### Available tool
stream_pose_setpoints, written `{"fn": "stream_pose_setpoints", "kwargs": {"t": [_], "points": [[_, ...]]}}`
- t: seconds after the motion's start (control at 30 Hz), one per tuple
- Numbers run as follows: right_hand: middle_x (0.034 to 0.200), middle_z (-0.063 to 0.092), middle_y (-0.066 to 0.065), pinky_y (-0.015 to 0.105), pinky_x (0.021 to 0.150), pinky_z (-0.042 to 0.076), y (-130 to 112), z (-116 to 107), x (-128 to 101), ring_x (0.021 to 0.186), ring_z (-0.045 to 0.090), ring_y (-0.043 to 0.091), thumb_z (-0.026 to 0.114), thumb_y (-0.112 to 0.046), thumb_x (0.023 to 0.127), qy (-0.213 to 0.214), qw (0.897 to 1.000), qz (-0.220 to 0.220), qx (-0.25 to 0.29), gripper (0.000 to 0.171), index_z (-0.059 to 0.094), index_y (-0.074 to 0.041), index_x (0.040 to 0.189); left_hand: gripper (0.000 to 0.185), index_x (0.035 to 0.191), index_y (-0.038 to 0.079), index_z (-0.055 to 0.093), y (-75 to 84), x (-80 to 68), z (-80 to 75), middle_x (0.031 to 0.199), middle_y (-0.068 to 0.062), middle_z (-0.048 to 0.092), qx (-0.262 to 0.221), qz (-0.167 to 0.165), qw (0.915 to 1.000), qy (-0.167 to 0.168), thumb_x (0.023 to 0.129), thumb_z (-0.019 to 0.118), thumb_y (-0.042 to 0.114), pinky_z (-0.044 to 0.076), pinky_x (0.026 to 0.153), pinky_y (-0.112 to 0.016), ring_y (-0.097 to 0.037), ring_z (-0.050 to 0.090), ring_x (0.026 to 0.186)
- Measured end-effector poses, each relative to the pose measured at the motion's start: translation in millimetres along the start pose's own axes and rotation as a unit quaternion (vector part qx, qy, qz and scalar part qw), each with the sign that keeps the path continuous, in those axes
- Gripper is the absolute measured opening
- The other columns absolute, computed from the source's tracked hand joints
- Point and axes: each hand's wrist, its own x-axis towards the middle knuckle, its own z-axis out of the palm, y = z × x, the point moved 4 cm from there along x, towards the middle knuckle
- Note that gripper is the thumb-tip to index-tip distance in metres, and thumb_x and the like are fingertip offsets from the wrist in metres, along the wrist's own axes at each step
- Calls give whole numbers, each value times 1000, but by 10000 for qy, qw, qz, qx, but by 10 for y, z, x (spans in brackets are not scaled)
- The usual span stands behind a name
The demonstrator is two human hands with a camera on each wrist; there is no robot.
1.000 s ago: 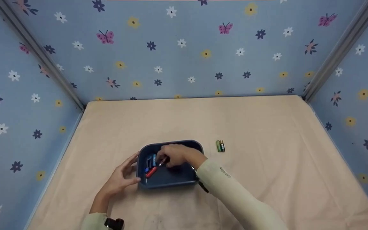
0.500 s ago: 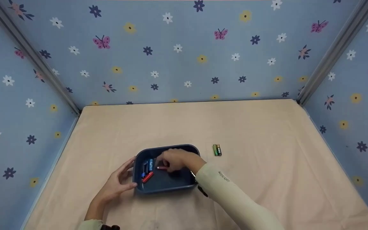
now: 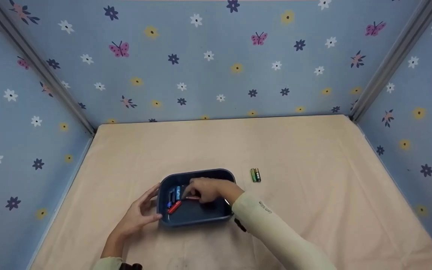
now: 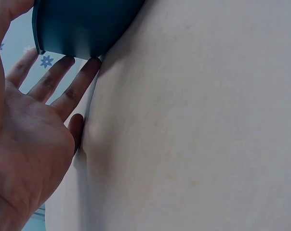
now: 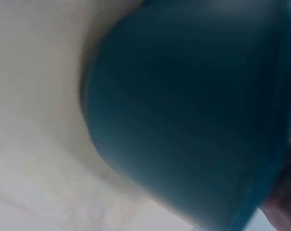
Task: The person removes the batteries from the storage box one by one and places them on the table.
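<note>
A dark blue plastic basin sits on the cloth in the head view. My left hand is spread along its left side, fingertips and thumb at the rim; in the left wrist view, several fingertips meet the basin's outer wall. My right hand reaches down into the basin, index finger pointing down and left. It holds a small red cylinder, lying level, whose right end is hidden under the hand. To the left inside lie another red cylinder, a blue one and a darker blue one.
Two green and gold batteries lie side by side on the beige cloth, right of the basin. Blue patterned panels stand behind and on both sides. The basin's outer wall fills most of the right wrist view.
The red cylinder at my right hand has turned from slanted to level, and the hand has lowered slightly over it. My left hand stays at the rim; the head view has shifted slightly.
</note>
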Motion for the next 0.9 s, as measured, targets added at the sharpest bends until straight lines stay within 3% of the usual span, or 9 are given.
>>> {"fn": "stream_pose_setpoints", "kwargs": {"t": [0.23, 0.5, 0.57, 0.77, 0.9], "points": [[114, 64, 3, 22, 82, 44, 45, 1, -33, 97, 53, 11, 74, 2, 100, 8, 9997, 49, 249, 57, 75, -26, 149, 93, 178, 23, 36, 8, -11, -3, 181, -16, 44, 48, 393, 9992, -8, 98, 84, 13, 39, 122, -15, -45, 51, 162], [113, 67, 6, 19, 81, 44, 50, -9, -57, 94, 51, 8, 76, 4, 98, 47, 9977, -108, 664, 55, 76, -20, 148, 94, 179, 18, 34, 4, -39, 17, 180, -23, 43, -181, 502, 9985, -113, 99, 82, 7, 44, 124, -18, -51, 53, 158], [116, 68, 8, 20, 83, 45, 41, -47, -73, 96, 53, 8, 76, 4, 98, 24, 9966, -120, 810, 55, 75, -19, 148, 94, 179, 16, 33, 11, -38, 20, 179, -26, 44, -280, 581, 9978, -160, 99, 81, 4, 44, 118, -11, -53, 53, 156], [124, 72, 12, 28, 92, 54, -7, -207, -114, 103, 59, 14, 77, 3, 99, 96, 9948, -203, 992, 54, 74, -17, 150, 94, 179, 16, 33, 18, -18, 15, 179, -26, 43, -227, 607, 9977, -202, 99, 82, 5, 44, 119, -12, -54, 53, 157], [125, 74, 14, 27, 91, 54, -29, -238, -125, 103, 61, 14, 78, 3, 100, 81, 9942, -322, 1025, 54, 72, -14, 151, 94, 179, 18, 33, 17, -29, 10, 179, -26, 43, -165, 541, 9983, -167, 99, 83, 8, 43, 118, -12, -51, 57, 155]]}}
